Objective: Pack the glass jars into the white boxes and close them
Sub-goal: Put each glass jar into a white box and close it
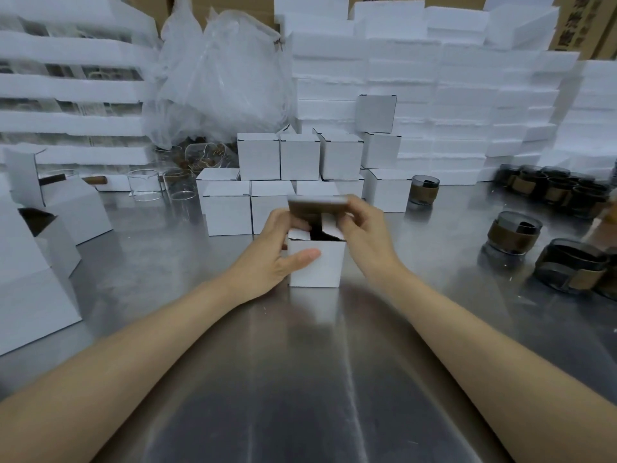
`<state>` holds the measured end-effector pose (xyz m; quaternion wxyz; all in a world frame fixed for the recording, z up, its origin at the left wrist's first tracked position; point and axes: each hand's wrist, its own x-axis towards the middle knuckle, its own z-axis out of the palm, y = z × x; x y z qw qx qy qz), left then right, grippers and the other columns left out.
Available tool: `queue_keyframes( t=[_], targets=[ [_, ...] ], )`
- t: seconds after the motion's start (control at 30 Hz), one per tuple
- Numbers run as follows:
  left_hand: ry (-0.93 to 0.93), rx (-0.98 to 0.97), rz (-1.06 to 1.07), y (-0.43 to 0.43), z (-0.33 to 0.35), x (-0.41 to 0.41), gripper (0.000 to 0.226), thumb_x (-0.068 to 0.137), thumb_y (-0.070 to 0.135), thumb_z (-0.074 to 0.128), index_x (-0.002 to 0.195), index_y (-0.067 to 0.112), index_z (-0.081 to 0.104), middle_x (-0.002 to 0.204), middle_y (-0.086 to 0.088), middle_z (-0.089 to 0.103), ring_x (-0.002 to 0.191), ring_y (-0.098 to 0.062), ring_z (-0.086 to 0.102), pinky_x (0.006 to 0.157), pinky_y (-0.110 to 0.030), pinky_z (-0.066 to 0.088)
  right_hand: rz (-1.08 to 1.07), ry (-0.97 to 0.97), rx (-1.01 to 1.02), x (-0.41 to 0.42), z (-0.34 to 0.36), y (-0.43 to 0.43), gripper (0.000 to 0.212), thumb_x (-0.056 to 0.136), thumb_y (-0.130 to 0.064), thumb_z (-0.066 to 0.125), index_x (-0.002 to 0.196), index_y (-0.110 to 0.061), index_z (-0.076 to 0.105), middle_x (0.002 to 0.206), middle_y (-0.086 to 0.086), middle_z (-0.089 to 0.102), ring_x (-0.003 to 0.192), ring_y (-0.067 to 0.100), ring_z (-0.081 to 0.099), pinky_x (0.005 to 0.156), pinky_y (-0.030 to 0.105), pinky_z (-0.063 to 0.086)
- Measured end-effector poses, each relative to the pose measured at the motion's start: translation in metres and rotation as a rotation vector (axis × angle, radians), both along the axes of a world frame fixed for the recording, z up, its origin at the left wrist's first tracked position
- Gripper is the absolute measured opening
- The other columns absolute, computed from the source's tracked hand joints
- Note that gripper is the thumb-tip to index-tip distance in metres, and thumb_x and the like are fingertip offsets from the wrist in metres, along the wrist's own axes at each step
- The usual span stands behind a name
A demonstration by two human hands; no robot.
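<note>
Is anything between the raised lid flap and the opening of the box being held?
The lid flap, pinched by the right hand, is raised above the white box that the left hand grips. A side flap stands upright in the opening beneath it, not yet folded in. Nothing else visible blocks it.

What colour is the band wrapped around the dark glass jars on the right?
The band is brown, shown best in the head view.

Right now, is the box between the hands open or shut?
Open: the box has its lid flap raised, side flaps up, dark inside showing.
</note>
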<state>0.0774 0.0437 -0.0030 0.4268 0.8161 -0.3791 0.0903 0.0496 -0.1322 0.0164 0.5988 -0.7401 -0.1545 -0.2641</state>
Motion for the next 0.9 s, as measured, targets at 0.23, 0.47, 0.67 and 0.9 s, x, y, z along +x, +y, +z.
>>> queue_keyframes(
  t=[0.23, 0.47, 0.67, 0.9],
  targets=[
    [0.100, -0.176, 0.051, 0.001, -0.002, 0.003, 0.058, 0.075, 0.049, 0.065, 0.126, 0.036, 0.039, 0.129, 0.018, 0.049, 0.113, 0.018, 0.043, 0.085, 0.002, 0.033, 0.059, -0.002, 0.016, -0.006, -0.007, 0.007, 0.029, 0.098, -0.027, 0.046, 0.110, -0.008, 0.065, 0.110, -0.002, 0.066, 0.104, -0.001, 0.059, 0.090, 0.013, 0.043],
    [0.138, -0.298, 0.052, 0.001, -0.003, 0.003, 0.057, 0.077, 0.047, 0.065, 0.117, 0.034, 0.027, 0.136, 0.005, 0.046, 0.115, 0.000, 0.054, 0.089, -0.010, 0.042, 0.064, -0.034, -0.083, -0.002, -0.006, 0.003, 0.018, 0.094, -0.007, 0.058, 0.104, -0.022, 0.064, 0.106, -0.016, 0.062, 0.109, 0.003, 0.057, 0.096, 0.030, 0.048],
    [0.105, -0.277, 0.090, 0.003, 0.000, 0.004, 0.036, 0.094, 0.050, 0.037, 0.124, 0.034, 0.047, 0.117, 0.025, 0.054, 0.106, 0.002, 0.053, 0.094, -0.019, 0.041, 0.060, -0.115, -0.186, -0.002, -0.008, 0.000, 0.019, 0.092, -0.011, 0.058, 0.107, -0.016, 0.067, 0.108, -0.007, 0.062, 0.114, 0.023, 0.056, 0.097, 0.046, 0.047],
    [0.219, -0.283, 0.024, 0.003, -0.001, 0.003, 0.023, 0.092, 0.046, 0.054, 0.114, 0.044, 0.048, 0.109, 0.014, 0.059, 0.100, 0.001, 0.057, 0.085, -0.019, 0.047, 0.112, -0.020, -0.139, -0.002, -0.004, -0.004, 0.034, 0.088, 0.008, 0.053, 0.105, -0.018, 0.068, 0.112, 0.002, 0.062, 0.112, 0.013, 0.056, 0.096, 0.027, 0.045]
  ],
)
